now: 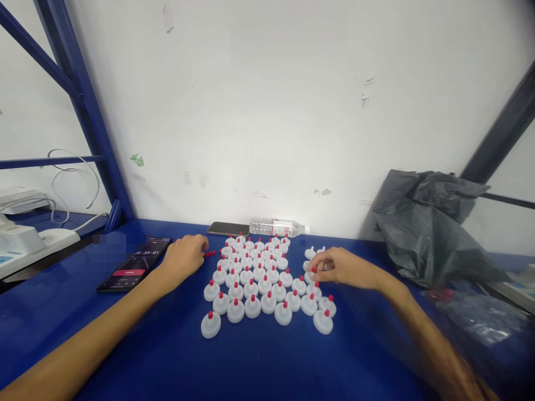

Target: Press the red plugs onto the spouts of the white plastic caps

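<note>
Many white round nozzle lids (252, 307) with small red tip caps stand in uneven rows on the blue table. My right hand (336, 267) has its thumb and fingers pinched at the red tip cap (314, 270) of one lid on the right side. Just behind it sit several white lids (310, 253) with bare nozzles. To the left of the rows, my left hand (186, 256) rests low with curled fingers beside a few loose red caps (210, 254). Whatever its fingertips may hold is hidden.
A phone showing a timer (136, 264) lies left of my left hand. Against the wall are another phone (228, 229) and a lying water bottle (278, 227). A dark plastic bag (418, 217) and a clear bag (480, 317) are at right.
</note>
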A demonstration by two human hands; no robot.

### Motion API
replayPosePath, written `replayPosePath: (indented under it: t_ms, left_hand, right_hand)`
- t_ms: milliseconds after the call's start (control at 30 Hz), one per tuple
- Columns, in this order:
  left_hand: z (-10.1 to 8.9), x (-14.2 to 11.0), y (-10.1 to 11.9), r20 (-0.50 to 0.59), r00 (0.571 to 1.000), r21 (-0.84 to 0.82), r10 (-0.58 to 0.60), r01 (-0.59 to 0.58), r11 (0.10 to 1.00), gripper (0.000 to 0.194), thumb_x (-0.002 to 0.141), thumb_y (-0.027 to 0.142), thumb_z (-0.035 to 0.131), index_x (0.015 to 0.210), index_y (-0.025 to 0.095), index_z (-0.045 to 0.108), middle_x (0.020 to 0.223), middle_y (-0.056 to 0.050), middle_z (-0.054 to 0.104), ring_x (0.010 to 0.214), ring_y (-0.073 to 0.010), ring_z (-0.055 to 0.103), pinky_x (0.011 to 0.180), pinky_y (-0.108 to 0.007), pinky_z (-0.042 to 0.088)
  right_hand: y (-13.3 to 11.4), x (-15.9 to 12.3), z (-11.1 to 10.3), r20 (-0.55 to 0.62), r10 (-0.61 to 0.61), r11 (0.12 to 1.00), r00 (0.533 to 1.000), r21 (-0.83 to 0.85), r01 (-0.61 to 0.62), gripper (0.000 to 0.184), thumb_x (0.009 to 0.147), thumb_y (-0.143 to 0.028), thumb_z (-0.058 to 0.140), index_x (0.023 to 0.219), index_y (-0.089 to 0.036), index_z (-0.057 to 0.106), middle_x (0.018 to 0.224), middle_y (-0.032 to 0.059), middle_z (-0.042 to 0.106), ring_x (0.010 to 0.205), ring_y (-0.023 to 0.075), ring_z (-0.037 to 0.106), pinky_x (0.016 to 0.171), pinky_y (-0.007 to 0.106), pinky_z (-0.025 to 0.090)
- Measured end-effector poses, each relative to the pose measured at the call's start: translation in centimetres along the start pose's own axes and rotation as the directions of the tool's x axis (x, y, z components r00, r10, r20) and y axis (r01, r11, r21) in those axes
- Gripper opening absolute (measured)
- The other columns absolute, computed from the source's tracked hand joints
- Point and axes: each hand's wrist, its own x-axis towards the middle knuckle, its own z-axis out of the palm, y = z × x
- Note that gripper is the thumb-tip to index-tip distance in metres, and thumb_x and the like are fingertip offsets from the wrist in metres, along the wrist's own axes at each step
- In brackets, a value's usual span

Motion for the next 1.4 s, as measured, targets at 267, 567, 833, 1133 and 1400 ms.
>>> replayPosePath:
  t_ms: [267, 567, 833, 1133, 1400]
  left_hand:
    - [-1.4, -0.5, 1.3, -0.130, 0.991, 0.001, 0.007, -0.006, 1.000, 0.043, 0.088, 0.008, 0.041, 0.120, 0.019, 0.067, 0.118, -0.013, 0.073, 0.108, -0.0320, 0.068, 0.085, -0.042, 0.051]
    - [-1.4, -3.5, 5.2, -0.547, 0.734, -0.117, 0.403, -0.543, 0.831, 0.023, 0.100, 0.029, 0.046, 0.107, 0.022, 0.067, 0.103, -0.006, 0.069, 0.097, -0.0209, 0.063, 0.079, -0.032, 0.050]
    - [-0.8, -5.8, 7.6, -0.382, 0.669, -0.188, 0.638, -0.732, 0.655, 0.024, 0.100, 0.046, 0.051, 0.092, 0.024, 0.060, 0.085, -0.005, 0.066, 0.074, -0.0206, 0.060, 0.061, -0.035, 0.045]
    - [0.5, -5.6, 7.6, -0.364, 0.667, -0.130, 0.649, -0.727, 0.674, 0.021, 0.102, 0.043, 0.044, 0.088, 0.028, 0.050, 0.079, -0.007, 0.067, 0.064, -0.0232, 0.058, 0.052, -0.041, 0.035]
    - [-0.1, -5.5, 8.5, -0.309, 0.749, -0.350, 0.586, -0.663, 0.662, 0.030, 0.105, 0.035, 0.034, 0.085, 0.025, 0.053, 0.077, -0.003, 0.064, 0.068, -0.0201, 0.057, 0.063, -0.037, 0.042]
  right_hand:
    - [-0.9, -0.6, -0.7, -0.291, -0.093, 0.993, 0.952, 0.041, 0.110, 0.035, 0.091, -0.055, 0.060, 0.100, -0.022, 0.069, 0.109, 0.0058, 0.076, 0.082, 0.0185, 0.068, 0.067, 0.030, 0.054]
    - [-4.9, 1.4, 4.9, -0.497, -0.492, 0.859, 0.715, -0.411, 0.306, 0.014, 0.096, -0.030, 0.058, 0.105, -0.026, 0.069, 0.109, 0.0069, 0.072, 0.094, 0.0231, 0.071, 0.081, 0.039, 0.061]
    - [-8.2, 1.3, 8.4, -0.403, -0.725, 0.670, 0.558, -0.599, 0.438, 0.011, 0.097, -0.024, 0.055, 0.102, -0.025, 0.065, 0.101, 0.0081, 0.070, 0.083, 0.0200, 0.071, 0.072, 0.035, 0.064]
    - [-7.4, 1.8, 8.5, -0.366, -0.742, 0.643, 0.562, -0.626, 0.441, 0.013, 0.099, -0.034, 0.056, 0.094, -0.029, 0.067, 0.086, 0.0023, 0.068, 0.072, 0.0163, 0.067, 0.065, 0.030, 0.061]
    - [-7.8, 2.0, 8.2, -0.365, -0.749, 0.632, 0.553, -0.645, 0.430, 0.014, 0.099, -0.035, 0.057, 0.102, -0.030, 0.070, 0.095, 0.0039, 0.071, 0.082, 0.0169, 0.069, 0.074, 0.031, 0.062]
